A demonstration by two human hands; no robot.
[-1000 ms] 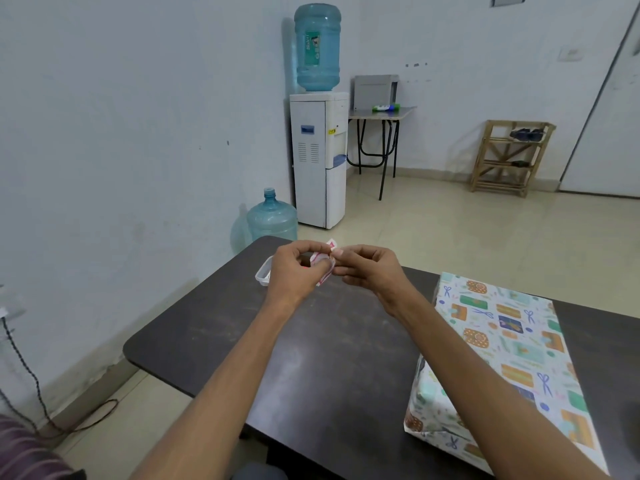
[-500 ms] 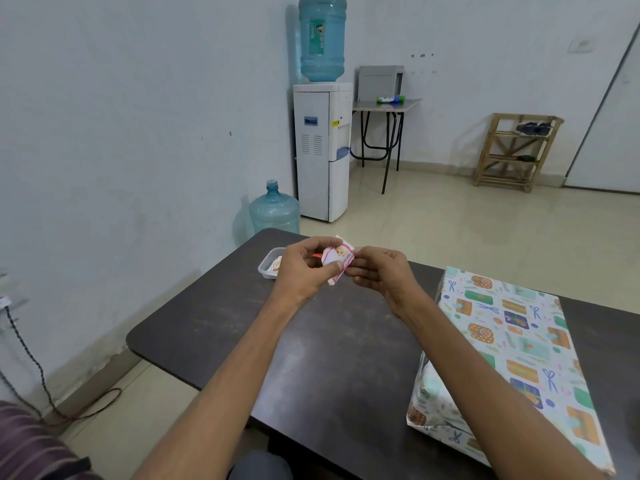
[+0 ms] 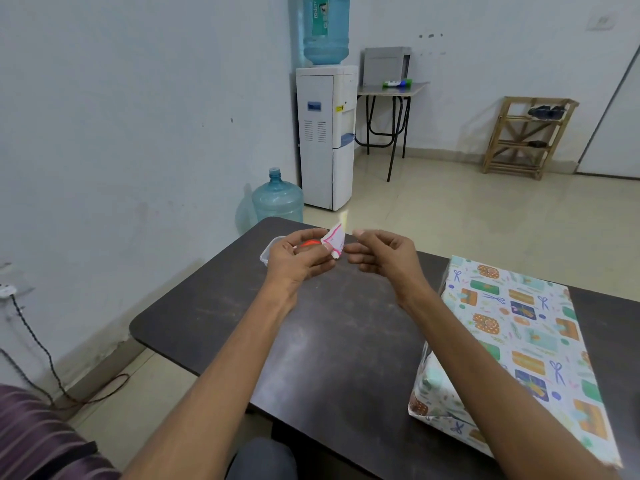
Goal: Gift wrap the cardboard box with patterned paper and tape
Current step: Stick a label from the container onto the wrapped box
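Both hands hang above the far left part of the table (image 3: 225,313), close together but apart. From my remote seat I read the left hand (image 3: 298,263) as curled round a red object (image 3: 310,243), its thumb pressing a pink-edged slip (image 3: 334,241) that stands up from it; whether the red object is tape I cannot tell. Facing it, the right hand (image 3: 382,258) has its fingers loosely bent and its thumb raised over the forefinger; I see nothing between them, yet I cannot tell whether they pinch something clear. Just behind the left hand, a small clear tub (image 3: 267,252) sits on the table, partly hidden by the knuckles. Lying flat at the right of the table, under and beyond the right forearm, the box (image 3: 512,341) is covered in a print of scissors and parcels, its near end showing a folded flap. Across the floor, a water dispenser (image 3: 325,140) stands against the wall with a loose bottle (image 3: 277,200) beside it, then a side table (image 3: 391,89) and a wooden rack (image 3: 526,136).
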